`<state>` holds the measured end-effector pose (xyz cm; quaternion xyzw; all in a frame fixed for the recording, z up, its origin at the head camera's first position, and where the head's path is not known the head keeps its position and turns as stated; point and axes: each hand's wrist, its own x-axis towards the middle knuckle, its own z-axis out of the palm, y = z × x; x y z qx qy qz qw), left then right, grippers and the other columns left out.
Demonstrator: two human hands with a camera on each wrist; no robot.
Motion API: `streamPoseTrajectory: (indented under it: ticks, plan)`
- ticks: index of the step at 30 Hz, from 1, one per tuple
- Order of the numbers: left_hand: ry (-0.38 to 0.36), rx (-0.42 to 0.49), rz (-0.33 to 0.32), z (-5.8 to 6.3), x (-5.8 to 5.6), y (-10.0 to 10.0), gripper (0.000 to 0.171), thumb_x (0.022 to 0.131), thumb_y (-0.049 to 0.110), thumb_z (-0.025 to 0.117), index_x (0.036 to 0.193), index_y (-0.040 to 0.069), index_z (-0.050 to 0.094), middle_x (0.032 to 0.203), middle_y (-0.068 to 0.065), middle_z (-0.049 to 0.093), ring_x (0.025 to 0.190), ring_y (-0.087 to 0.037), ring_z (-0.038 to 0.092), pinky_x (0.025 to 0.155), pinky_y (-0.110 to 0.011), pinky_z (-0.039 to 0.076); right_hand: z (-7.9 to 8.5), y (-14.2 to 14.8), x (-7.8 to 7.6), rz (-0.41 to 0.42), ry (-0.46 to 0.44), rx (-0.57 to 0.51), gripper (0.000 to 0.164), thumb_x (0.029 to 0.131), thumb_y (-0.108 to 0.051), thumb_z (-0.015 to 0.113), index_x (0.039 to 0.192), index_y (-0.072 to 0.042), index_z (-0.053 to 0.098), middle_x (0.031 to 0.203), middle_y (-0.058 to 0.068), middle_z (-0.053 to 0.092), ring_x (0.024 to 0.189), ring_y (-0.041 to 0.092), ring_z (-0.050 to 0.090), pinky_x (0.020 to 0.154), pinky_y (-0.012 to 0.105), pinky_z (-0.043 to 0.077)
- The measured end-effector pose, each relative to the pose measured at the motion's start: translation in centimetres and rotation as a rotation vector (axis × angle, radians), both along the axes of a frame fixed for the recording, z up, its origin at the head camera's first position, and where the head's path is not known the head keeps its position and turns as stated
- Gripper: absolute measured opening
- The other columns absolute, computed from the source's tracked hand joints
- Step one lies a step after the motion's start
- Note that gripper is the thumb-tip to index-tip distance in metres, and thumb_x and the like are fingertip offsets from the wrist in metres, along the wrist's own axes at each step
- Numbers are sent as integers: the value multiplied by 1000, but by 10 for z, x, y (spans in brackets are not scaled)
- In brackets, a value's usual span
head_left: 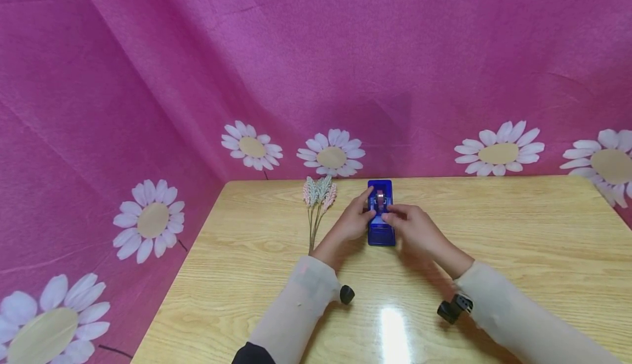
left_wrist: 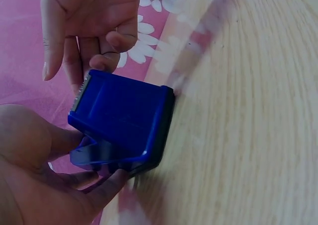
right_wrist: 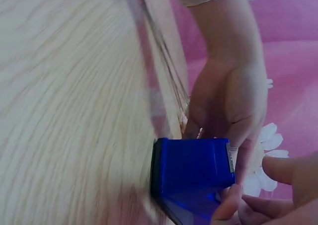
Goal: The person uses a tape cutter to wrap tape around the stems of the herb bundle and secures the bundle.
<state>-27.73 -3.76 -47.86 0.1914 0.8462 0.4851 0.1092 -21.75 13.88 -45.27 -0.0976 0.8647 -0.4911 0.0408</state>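
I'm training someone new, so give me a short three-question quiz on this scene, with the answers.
1. What colour is the tape dispenser between the left hand and the right hand?
2. True or false: in the head view, the flower sprigs lie left of the dispenser.
3. In the left wrist view, how does the dispenser's metallic edge look? A) smooth B) toothed C) hidden

Key: 1. blue; 2. true; 3. B

Draped tabletop nook: pink daisy-print cloth (head_left: 395,51), wood-grain table (head_left: 222,276).
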Motion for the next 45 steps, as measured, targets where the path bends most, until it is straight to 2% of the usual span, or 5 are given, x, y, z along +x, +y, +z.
streamPoseTrajectory:
  ticks: [5, 10, 23, 33, 45]
  plan:
    - [12, -13, 9, -4, -1, 0, 65, 106, -2, 49, 165, 12, 25, 155, -24, 45, 137, -32, 52, 117, -39, 37, 4, -3, -3, -37, -141, -115, 44, 105, -19, 61, 130, 17, 60, 102, 25, 72, 86, 26, 68, 77, 41, 59]
    - [36, -5, -20, -6, -2, -1, 65, 106, -3, 47, 165, 10, 21, 159, -24, 40, 143, -31, 46, 121, -38, 31, 5, -4, -8, -84, -271, -195, 39, 103, -18, 62, 126, 14, 63, 67, 0, 52, 59, 11, 50, 53, 30, 49]
    - [-2, 25, -34, -13, -1, -4, 65, 109, 2, 45, 166, 17, 18, 163, -24, 30, 146, -32, 40, 121, -41, 31, 1, -4, -12, -135, -381, -272, 33, 100, -19, 68, 120, 8, 69, 64, -4, 52, 55, 10, 46, 50, 27, 45]
    - [-34, 107, -51, -16, -2, -5, 67, 107, -2, 45, 166, 15, 18, 157, -26, 40, 141, -33, 48, 119, -40, 36, -4, -7, -14, -158, -416, -334, 32, 98, -16, 72, 122, 5, 70, 62, -4, 49, 56, 10, 44, 52, 26, 43]
    - [-53, 106, -33, -18, -2, -5, 66, 108, 3, 45, 167, 20, 19, 158, -25, 38, 144, -32, 45, 121, -41, 31, -5, -9, -11, -206, -405, -338, 33, 99, -14, 70, 124, 6, 68, 88, 4, 62, 64, 13, 49, 57, 28, 46]
